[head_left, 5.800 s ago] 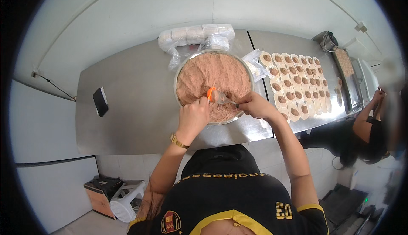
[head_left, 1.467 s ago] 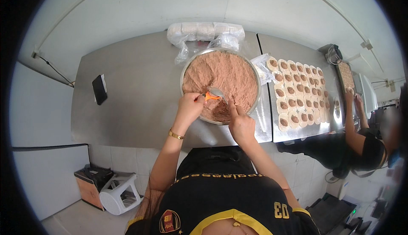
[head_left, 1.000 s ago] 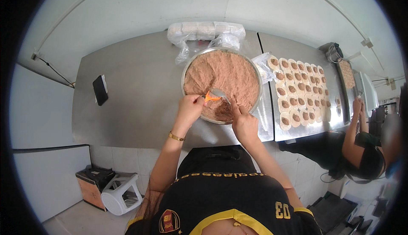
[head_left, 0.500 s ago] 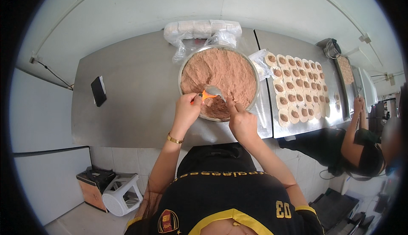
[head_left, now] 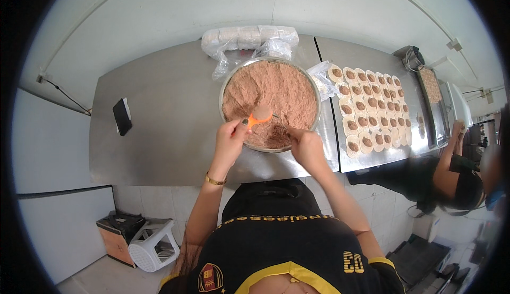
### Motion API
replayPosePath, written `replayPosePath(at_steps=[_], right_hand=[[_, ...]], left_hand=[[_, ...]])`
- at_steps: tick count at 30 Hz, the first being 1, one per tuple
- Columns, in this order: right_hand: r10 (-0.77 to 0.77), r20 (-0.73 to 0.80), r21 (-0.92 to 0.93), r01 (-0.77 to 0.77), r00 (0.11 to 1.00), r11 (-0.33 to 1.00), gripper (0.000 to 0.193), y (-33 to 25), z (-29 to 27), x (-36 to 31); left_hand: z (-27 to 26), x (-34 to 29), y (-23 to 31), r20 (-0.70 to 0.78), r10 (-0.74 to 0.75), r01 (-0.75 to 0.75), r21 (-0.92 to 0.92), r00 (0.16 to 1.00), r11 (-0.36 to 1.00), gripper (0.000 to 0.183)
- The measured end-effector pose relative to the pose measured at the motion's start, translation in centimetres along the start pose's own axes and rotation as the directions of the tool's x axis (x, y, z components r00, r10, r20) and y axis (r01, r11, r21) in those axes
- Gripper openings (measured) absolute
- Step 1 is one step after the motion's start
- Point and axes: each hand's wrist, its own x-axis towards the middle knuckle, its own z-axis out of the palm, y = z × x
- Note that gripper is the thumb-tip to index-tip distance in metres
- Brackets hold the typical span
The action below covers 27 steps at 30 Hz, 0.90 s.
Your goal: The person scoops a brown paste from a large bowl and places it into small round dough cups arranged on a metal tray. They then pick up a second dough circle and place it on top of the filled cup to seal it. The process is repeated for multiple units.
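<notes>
A large round metal bowl (head_left: 319, 95) of pinkish ground meat (head_left: 276, 84) stands on the steel table before me. My left hand (head_left: 229, 139) is closed on the handle of an orange scoop (head_left: 255, 120), held over the near part of the meat. The scoop's cup holds a mound of meat. My right hand (head_left: 307, 146) is closed on a thin metal utensil (head_left: 279, 121) whose tip is at the scoop's right edge; most of it is hidden, so its kind cannot be told. A darker hollow (head_left: 278, 136) shows in the meat between my hands.
Right of the bowl, rows of round dough wrappers (head_left: 366, 118), most topped with meat, cover a second table. Plastic-wrapped stacks (head_left: 249, 38) lie behind the bowl, a phone (head_left: 122, 117) far left. A co-worker (head_left: 451, 180) stands at the right; a white stool (head_left: 154, 247) is on the floor.
The scoop's cup, greyish before, now shows a mound of meat. Both hands have shifted slightly, and the utensil's tip remains near the scoop. The co-worker's hands have moved slightly right.
</notes>
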Motion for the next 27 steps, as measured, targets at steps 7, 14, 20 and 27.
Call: replayPosePath(at_steps=[7,14,20,27], right_hand=[[0.063,0.095,0.107,-0.073,0.993,0.992,0.024,0.2,-2.4,1.7],[0.112,0.051,-0.256,-0.095,0.992,0.962,0.037,-2.8,-1.9,-0.7],[0.114,0.04,-0.237,-0.102,0.993,0.966,0.038,-2.0,-3.2,-0.5],[-0.005,0.048,-0.305,0.019,0.999,0.952,0.037,-2.2,-0.7,0.0]], left_hand=[[1.0,0.2,1.2,0.237,0.399,-0.459,0.573,0.886,0.679,0.014],[2.4,1.4,0.5,0.157,0.423,-0.389,0.742,0.892,0.546,0.015],[1.9,2.1,0.7,0.077,0.367,-0.297,0.747,0.927,0.595,0.015],[1.7,1.8,0.9,0.108,0.384,-0.327,0.755,0.917,0.568,0.013]])
